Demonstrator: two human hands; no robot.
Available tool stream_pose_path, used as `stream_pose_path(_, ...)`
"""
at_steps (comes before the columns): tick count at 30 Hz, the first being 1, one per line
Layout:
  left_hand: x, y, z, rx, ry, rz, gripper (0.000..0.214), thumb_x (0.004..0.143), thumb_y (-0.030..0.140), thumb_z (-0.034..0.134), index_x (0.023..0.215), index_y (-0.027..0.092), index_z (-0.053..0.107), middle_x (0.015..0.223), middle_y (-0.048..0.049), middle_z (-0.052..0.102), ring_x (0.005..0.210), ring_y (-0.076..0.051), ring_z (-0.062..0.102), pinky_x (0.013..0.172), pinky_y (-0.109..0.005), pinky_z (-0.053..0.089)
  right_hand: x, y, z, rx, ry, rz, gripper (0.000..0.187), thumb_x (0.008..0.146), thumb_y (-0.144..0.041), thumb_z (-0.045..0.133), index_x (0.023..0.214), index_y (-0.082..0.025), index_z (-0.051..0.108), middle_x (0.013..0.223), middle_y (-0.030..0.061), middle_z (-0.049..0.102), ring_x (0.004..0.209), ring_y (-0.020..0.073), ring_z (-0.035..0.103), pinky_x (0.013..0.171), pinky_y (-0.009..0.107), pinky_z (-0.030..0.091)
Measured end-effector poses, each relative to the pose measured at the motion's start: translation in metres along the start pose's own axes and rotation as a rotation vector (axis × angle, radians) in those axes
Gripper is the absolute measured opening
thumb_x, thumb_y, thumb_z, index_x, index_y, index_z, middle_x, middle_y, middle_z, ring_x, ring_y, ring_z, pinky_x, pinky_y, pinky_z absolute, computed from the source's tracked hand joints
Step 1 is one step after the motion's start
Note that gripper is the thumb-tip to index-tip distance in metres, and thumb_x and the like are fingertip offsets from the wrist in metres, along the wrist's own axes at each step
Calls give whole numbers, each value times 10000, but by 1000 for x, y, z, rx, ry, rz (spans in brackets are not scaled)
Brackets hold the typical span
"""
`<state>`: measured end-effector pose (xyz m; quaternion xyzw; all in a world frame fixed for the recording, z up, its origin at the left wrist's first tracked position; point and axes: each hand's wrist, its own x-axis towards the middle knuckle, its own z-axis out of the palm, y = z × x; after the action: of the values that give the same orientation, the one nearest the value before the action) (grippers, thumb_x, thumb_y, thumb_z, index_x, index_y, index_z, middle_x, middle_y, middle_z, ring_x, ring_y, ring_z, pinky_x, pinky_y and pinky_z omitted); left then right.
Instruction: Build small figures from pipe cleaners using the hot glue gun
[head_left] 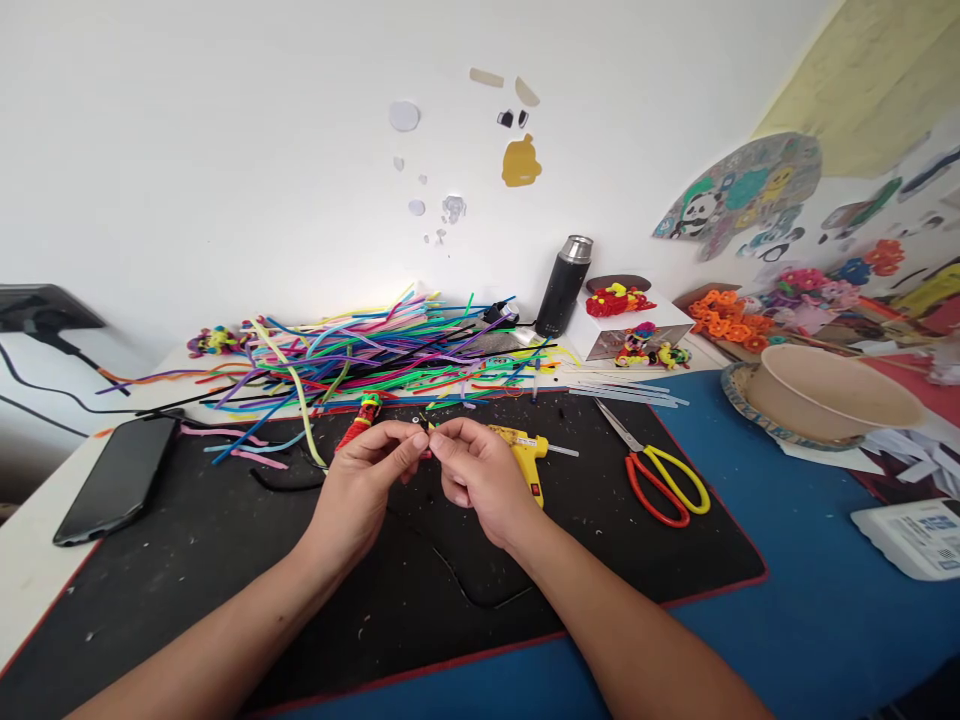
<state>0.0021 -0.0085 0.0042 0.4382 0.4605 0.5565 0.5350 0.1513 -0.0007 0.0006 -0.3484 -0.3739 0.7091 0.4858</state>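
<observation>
Thumb and fingers of my left hand (367,475) are pinched together above the black mat (300,620). Close against them, my right hand (480,475) pinches too. A small dark piece (424,423) shows between the fingertips, mostly covered, so its kind is unclear. Just behind my left hand lies a red pipe-cleaner figure (354,432) with yellow and green at its top. A yellow glue gun (531,462) with a glue stick in its back lies beside my right hand, partly hidden by it. Below the hands, a thin black strand (461,590) curves over the mat.
Many coloured pipe cleaners (360,355) are heaped along the wall. Scissors (660,480) with red and yellow handles lie at right, a phone (120,478) at left. Behind stand a black thermos (562,290) and a white box (637,330); a beige bowl (832,390) is far right.
</observation>
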Motion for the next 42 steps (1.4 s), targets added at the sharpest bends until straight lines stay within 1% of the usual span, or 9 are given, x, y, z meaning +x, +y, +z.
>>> stream_pose_path(6, 2, -1, -1, -27, -5, -33, 200, 767, 394, 883, 793, 215, 798, 656, 14, 616, 623, -124, 478, 599, -248, 389, -1, 0, 0, 5, 6, 13, 393, 770, -505, 838, 845, -194, 610, 520, -119, 402, 410, 48, 286, 393, 203, 203)
stream_pose_path(16, 3, -1, -7, 150, -3, 28, 212, 787, 421, 864, 846, 222, 818, 750, -20, 697, 651, -152, 533, 626, -271, 449, 0, -1, -1, 14, -3, 25, 393, 754, -494, 849, 836, -196, 606, 539, -113, 415, 419, 49, 282, 391, 207, 209)
stream_pose_path(22, 1, 1, -5, 203, -17, 54, 206, 801, 430, 844, 844, 230, 826, 761, -28, 710, 664, -165, 549, 636, -280, 454, 0, -1, -2, 22, -8, 19, 403, 768, -509, 838, 838, -196, 593, 533, -118, 396, 422, 48, 275, 397, 206, 197)
stream_pose_path(26, -2, 2, -3, 257, -39, 72, 185, 828, 417, 817, 872, 237, 830, 725, -15, 679, 666, -165, 552, 634, -277, 446, 1, -3, -3, 12, -1, 16, 411, 778, -527, 824, 843, -193, 594, 530, -117, 390, 418, 49, 277, 400, 210, 189)
stream_pose_path(29, -5, 4, -3, 291, -55, 76, 198, 852, 421, 791, 816, 226, 809, 685, -6, 647, 661, -160, 546, 642, -272, 444, 1, -3, -4, 5, 2, 11, 407, 792, -529, 813, 848, -190, 596, 527, -119, 381, 417, 48, 277, 400, 209, 197)
stream_pose_path(31, -6, 5, -2, 287, -60, 73, 213, 860, 430, 779, 819, 222, 805, 688, -5, 648, 661, -157, 550, 640, -267, 448, 1, -2, -4, 7, 7, 7, 395, 809, -523, 801, 863, -188, 601, 528, -121, 375, 420, 49, 272, 400, 207, 204)
stream_pose_path(36, -6, 6, -3, 274, -66, 74, 237, 857, 430, 792, 967, 221, 813, 713, 1, 672, 663, -150, 570, 626, -249, 463, 1, -2, -3, 16, -2, 10, 414, 794, -539, 807, 872, -179, 619, 520, -122, 371, 427, 50, 266, 397, 204, 212)
stream_pose_path(39, -4, 4, -4, 234, -73, 97, 242, 844, 431, 813, 953, 215, 812, 749, -6, 695, 665, -144, 577, 618, -241, 473, 1, -2, -2, 17, -8, 15, 427, 788, -552, 808, 886, -176, 632, 514, -122, 371, 425, 51, 273, 398, 204, 212)
stream_pose_path(42, -3, 3, -5, 204, -87, 92, 256, 853, 442, 804, 943, 202, 814, 717, -11, 686, 656, -147, 583, 611, -243, 482, 0, -3, -2, 19, -7, 15, 422, 792, -550, 808, 894, -176, 639, 514, -120, 380, 426, 52, 279, 399, 205, 215)
